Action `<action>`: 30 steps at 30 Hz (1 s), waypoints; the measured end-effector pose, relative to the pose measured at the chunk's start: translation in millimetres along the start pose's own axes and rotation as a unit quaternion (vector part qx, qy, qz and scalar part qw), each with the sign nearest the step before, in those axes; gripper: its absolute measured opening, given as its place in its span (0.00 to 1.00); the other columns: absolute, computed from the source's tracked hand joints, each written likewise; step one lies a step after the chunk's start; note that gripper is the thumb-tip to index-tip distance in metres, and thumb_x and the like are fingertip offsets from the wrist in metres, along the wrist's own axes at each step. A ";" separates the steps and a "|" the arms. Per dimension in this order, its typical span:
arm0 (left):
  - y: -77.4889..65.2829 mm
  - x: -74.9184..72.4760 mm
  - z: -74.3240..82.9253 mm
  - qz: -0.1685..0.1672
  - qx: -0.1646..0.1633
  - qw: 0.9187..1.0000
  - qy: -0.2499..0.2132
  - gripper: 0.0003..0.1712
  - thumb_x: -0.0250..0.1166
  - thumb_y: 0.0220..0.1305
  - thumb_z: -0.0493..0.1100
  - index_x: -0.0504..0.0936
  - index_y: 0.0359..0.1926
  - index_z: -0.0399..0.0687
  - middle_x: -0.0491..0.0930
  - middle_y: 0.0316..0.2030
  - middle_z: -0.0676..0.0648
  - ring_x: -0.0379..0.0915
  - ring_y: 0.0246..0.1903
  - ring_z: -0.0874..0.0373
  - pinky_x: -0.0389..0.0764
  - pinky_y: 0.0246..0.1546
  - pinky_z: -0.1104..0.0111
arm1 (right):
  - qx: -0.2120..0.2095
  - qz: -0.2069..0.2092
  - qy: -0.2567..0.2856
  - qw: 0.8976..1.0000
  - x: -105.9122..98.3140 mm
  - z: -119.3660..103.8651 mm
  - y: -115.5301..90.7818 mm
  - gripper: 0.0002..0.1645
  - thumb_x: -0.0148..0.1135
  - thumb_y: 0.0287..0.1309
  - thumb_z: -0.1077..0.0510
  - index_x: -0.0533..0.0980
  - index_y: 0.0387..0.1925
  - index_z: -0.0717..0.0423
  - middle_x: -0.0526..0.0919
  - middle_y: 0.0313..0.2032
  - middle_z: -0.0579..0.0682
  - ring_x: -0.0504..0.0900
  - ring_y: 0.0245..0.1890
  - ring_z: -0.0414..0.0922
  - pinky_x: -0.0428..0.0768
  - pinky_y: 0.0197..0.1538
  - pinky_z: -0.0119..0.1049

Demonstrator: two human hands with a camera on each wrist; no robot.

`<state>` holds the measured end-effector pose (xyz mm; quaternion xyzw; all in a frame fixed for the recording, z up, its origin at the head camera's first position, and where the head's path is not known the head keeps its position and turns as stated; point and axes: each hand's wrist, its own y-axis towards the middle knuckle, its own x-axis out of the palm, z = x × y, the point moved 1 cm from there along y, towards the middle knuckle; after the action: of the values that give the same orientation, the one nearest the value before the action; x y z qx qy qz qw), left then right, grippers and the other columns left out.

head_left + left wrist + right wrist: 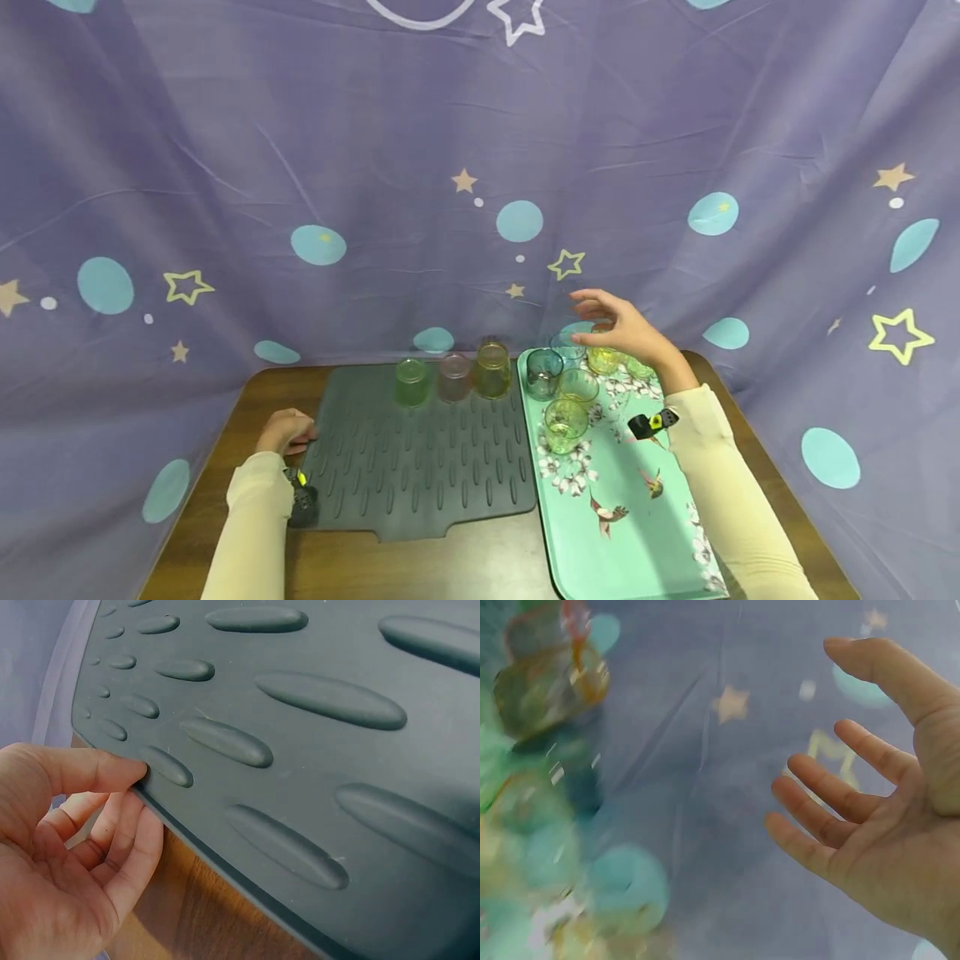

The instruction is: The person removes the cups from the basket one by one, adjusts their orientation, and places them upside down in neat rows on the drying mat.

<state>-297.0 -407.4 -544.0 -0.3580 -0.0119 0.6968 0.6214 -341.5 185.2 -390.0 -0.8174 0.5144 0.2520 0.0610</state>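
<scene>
My left hand [287, 431] is at the left edge of a dark grey ribbed drying mat [420, 475]. In the left wrist view its thumb [124, 772] presses on the mat's rim and the fingers curl underneath, pinching the edge. My right hand [622, 329] is raised over the far end of a mint-green tray [585, 558], fingers spread and holding nothing. Below and beside it on the tray stand several tinted drinking glasses, among them a dark teal glass [543, 375], a yellow glass [602, 361] and a yellow-green glass [566, 425].
Along the mat's far edge stand a green glass [412, 383], a pink glass [454, 379] and an amber glass [492, 372]. The tray is printed with blossoms and birds. A wooden table [420, 571] lies beneath, and a purple patterned curtain [390, 183] hangs right behind.
</scene>
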 end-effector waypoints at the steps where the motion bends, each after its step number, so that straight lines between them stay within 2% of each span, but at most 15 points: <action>1: -0.3 -0.8 -0.6 0.001 -0.001 1.000 -0.001 0.07 0.60 0.54 0.28 0.74 0.28 0.44 0.77 0.30 0.49 0.74 0.30 0.58 0.84 0.34 0.66 | 0.006 0.003 0.005 1.000 -1.3 9.3 -5.6 0.42 0.72 0.59 0.60 0.65 0.72 0.51 0.72 0.66 0.61 0.71 0.66 0.60 0.69 0.69 0.62; 6: -0.4 -3.0 -1.3 0.001 0.003 1.000 -0.004 0.08 0.61 0.53 0.28 0.72 0.28 0.43 0.76 0.27 0.49 0.73 0.30 0.58 0.82 0.32 0.67 | 0.028 0.004 0.024 0.999 2.0 52.7 -27.2 0.42 0.71 0.61 0.61 0.63 0.73 0.53 0.70 0.66 0.64 0.70 0.66 0.64 0.73 0.65 0.63; 10: 1.3 -2.1 -1.8 0.003 0.005 1.000 -0.008 0.08 0.62 0.51 0.28 0.73 0.29 0.43 0.76 0.28 0.49 0.73 0.30 0.57 0.82 0.32 0.68 | 0.052 -0.003 0.032 0.998 8.5 80.0 -37.8 0.43 0.70 0.62 0.61 0.62 0.74 0.54 0.67 0.68 0.68 0.68 0.67 0.68 0.80 0.59 0.56; 16: 2.8 0.5 -2.1 0.005 -0.001 1.000 -0.011 0.10 0.61 0.49 0.27 0.74 0.27 0.46 0.74 0.24 0.53 0.72 0.28 0.60 0.82 0.30 0.70 | 0.066 -0.036 0.084 0.994 15.6 110.2 -47.5 0.46 0.66 0.64 0.65 0.54 0.76 0.64 0.58 0.71 0.76 0.60 0.69 0.75 0.83 0.55 0.44; 22: 1.1 0.2 -0.7 0.004 -0.001 1.000 -0.016 0.09 0.62 0.50 0.27 0.75 0.29 0.44 0.75 0.28 0.51 0.73 0.29 0.58 0.82 0.32 0.69 | 0.073 -0.069 0.125 0.987 23.9 135.4 -49.5 0.49 0.65 0.62 0.68 0.48 0.76 0.70 0.54 0.72 0.77 0.57 0.71 0.75 0.82 0.55 0.37; 26: -1.8 -0.8 1.3 0.001 0.002 1.000 -0.013 0.08 0.62 0.52 0.27 0.76 0.32 0.41 0.76 0.30 0.50 0.74 0.31 0.57 0.84 0.34 0.66 | 0.086 -0.088 0.141 0.982 28.9 148.7 -48.7 0.49 0.64 0.62 0.70 0.48 0.77 0.68 0.53 0.74 0.74 0.55 0.73 0.73 0.82 0.56 0.40; 30: -4.1 -0.9 2.5 0.001 0.002 1.000 -0.010 0.08 0.62 0.52 0.27 0.75 0.31 0.41 0.77 0.30 0.50 0.75 0.32 0.57 0.84 0.36 0.65 | 0.095 -0.106 0.163 0.976 34.0 159.5 -48.0 0.48 0.61 0.63 0.72 0.47 0.77 0.66 0.53 0.74 0.73 0.57 0.71 0.73 0.82 0.58 0.53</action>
<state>-294.8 -406.2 -539.7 -0.3497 -0.0169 0.7009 0.6214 -343.7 237.2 -551.8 -0.8880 0.4493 0.0570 0.0798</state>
